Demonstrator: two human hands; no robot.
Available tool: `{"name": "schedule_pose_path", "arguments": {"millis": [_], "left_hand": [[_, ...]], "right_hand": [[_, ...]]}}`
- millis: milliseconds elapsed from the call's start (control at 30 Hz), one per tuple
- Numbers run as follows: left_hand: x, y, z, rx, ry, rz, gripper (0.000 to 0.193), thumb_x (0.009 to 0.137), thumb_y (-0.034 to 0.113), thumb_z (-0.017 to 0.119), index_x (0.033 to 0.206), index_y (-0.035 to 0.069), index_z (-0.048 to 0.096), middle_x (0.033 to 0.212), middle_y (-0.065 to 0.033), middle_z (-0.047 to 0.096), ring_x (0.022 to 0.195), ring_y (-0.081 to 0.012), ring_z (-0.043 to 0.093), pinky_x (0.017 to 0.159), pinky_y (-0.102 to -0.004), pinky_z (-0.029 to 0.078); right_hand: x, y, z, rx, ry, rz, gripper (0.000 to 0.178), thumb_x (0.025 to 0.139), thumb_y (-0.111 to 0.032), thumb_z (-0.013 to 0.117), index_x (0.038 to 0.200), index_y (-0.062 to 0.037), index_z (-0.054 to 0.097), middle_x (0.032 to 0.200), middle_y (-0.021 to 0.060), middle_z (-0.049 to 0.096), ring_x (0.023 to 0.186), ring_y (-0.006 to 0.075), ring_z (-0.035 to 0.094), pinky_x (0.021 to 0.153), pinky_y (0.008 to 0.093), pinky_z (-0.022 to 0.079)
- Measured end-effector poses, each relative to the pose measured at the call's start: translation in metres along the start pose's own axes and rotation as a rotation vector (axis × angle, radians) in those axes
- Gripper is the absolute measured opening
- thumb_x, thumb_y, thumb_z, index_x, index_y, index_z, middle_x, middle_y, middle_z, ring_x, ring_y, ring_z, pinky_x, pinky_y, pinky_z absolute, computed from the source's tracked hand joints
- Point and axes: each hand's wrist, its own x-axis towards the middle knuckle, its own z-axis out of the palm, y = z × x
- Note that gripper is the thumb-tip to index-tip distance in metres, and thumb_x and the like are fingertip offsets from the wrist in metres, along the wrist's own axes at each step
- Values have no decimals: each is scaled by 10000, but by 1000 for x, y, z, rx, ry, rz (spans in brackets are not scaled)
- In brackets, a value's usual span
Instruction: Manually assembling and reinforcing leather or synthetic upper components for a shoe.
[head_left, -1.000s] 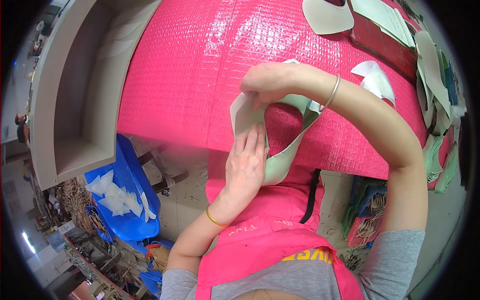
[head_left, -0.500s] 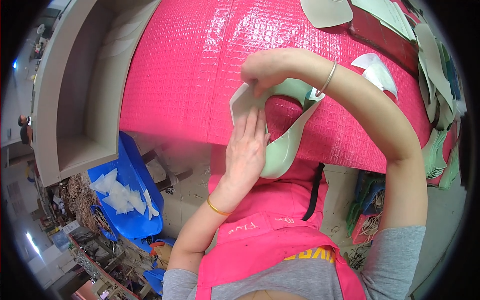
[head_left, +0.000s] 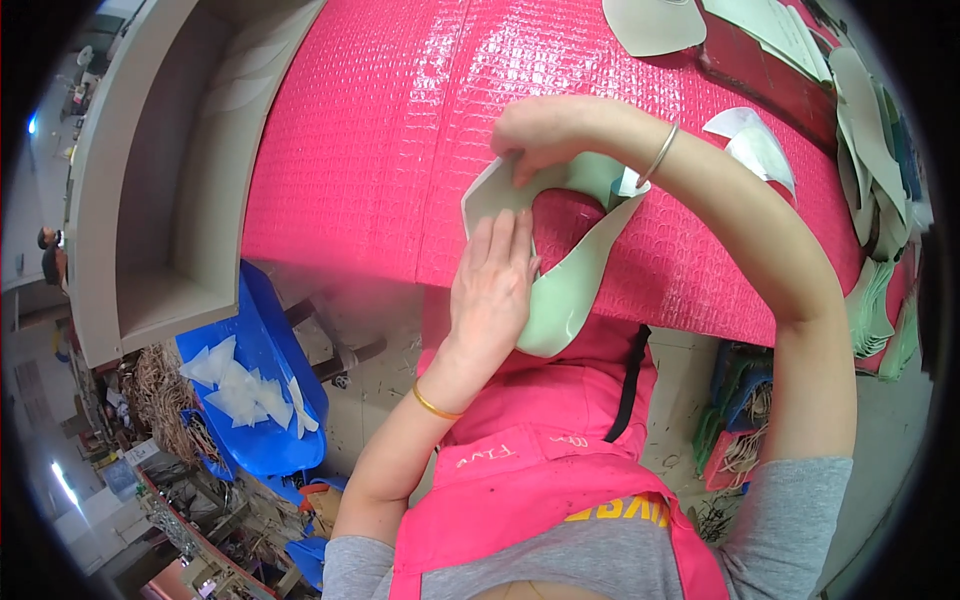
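A pale green, curved sheet like a shoe upper point(head_left: 566, 300) lies bent into a loop over the table's near edge. A grey-beige side shows at its far left part. My left hand point(head_left: 492, 285) rests on that part with its fingers stretched flat and side by side. Beyond it, my right hand point(head_left: 540, 135) bends over from the right and pinches the far edge of the shoe upper between thumb and curled fingers. Those fingers are partly hidden behind the back of the hand.
The table wears a glossy pink textured cover point(head_left: 350, 170). A beige open-fronted box point(head_left: 180, 300) stands at the left, above a blue bin point(head_left: 270, 440) of whitish triangular pieces. White pieces point(head_left: 760, 150) and stacked green-grey sheets point(head_left: 868, 160) lie at the right.
My right hand has shifted slightly to the right along with the far edge of the shoe upper. My left hand stays almost where it was.
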Motion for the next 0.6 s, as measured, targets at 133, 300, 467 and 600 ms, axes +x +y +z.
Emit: {"name": "schedule_pose_path", "arguments": {"millis": [133,300,467,600], "left_hand": [[-1,-3,-3,-2,-21,18,452,757,118,551,1170,-19,429,1039,-131,470,897,-263,451,805,-340,397],[3,-4,-8,-23,-94,-8,449,758,123,551,1168,-14,432,1016,-128,469,893,-256,451,804,-333,398],[20,-5,-5,36,-76,-11,439,757,129,552,1159,-7,439,1014,-115,470,906,-251,455,806,-332,400],[18,-21,5,-36,69,143,423,756,135,553,1142,-3,450,1028,-114,474,936,-256,462,821,-330,408]], "right_hand": [[-1,-1,1,9,24,41,256,659,-197,658,818,-3,606,738,165,593,721,312,583,630,395,454],[0,-3,-2,29,-30,100,257,664,-214,655,814,-11,608,736,166,592,720,317,580,628,395,453],[-2,0,6,-108,113,72,259,665,-221,651,822,-17,616,746,170,597,724,315,579,634,391,452],[-8,11,-1,-25,52,119,295,662,-246,651,839,-13,615,750,173,599,714,328,574,637,392,450]]}}
